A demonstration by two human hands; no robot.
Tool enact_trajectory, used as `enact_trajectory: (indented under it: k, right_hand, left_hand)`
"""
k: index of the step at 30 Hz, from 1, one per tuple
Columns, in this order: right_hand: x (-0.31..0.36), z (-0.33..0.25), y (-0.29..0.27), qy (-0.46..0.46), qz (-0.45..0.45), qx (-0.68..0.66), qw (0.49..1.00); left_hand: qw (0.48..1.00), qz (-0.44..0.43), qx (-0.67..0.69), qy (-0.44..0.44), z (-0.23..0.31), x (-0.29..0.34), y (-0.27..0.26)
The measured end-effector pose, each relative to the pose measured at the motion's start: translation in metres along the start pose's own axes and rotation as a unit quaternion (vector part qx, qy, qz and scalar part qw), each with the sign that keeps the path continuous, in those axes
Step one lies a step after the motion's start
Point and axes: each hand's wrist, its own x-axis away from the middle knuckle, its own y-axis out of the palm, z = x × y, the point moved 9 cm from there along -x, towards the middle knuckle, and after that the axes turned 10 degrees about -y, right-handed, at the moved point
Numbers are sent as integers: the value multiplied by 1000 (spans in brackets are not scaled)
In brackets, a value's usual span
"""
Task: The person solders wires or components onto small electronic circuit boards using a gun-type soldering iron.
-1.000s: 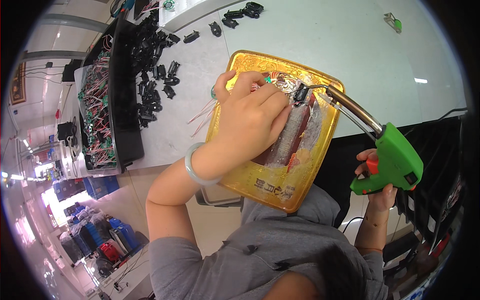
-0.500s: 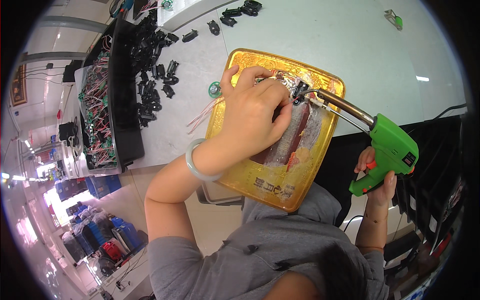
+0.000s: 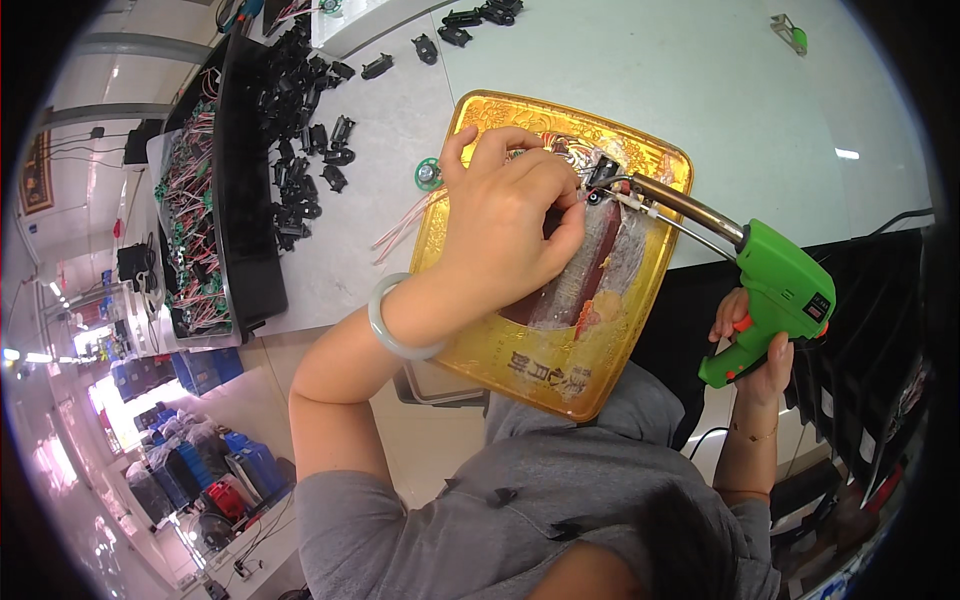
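Note:
My right hand [image 3: 757, 345] grips a green soldering gun [image 3: 785, 285] by its handle. Its hot tip meets a small black plastic part [image 3: 603, 170] near the top of a gold tin lid [image 3: 470, 352]. Over the lid, my left hand [image 3: 505, 225] is closed in a pinch just left of that part. What lies between its fingertips is hidden from this view. A round green circuit board [image 3: 428, 174] sticks out past the left hand, and thin red and white wires [image 3: 398, 228] trail below it.
Many loose black plastic parts [image 3: 290, 180] lie on the table at the left. Beside them stands a black bin [image 3: 250, 200] filled with wired green boards [image 3: 195, 220]. A white box [image 3: 370, 22] is at the back, and a small green-and-metal piece [image 3: 790, 35] at the far right.
The black part by the tip has tilted and shifted slightly upward. Both hands and the soldering gun stay nearly in place.

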Motion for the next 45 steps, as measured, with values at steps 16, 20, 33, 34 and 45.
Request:
enact_trajectory:
  k: [16, 20, 33, 34, 45]
  right_hand:
    - [2, -3, 7, -20, 16, 46, 999]
    - [5, -2, 7, -18, 14, 46, 999]
    - [3, -3, 3, -37, 16, 4, 999]
    - [1, -4, -1, -48, 39, -31, 998]
    - [-70, 12, 52, -43, -29, -304, 951]
  left_hand:
    - [1000, 0, 9, -5, -2, 0, 2]
    - [1000, -2, 11, -9, -2, 0, 2]
    - [998, -53, -30, -30, -4, -1, 5]
    - [998, -52, -30, -25, -1, -2, 4]
    - [997, -65, -28, -35, 3, -4, 7]
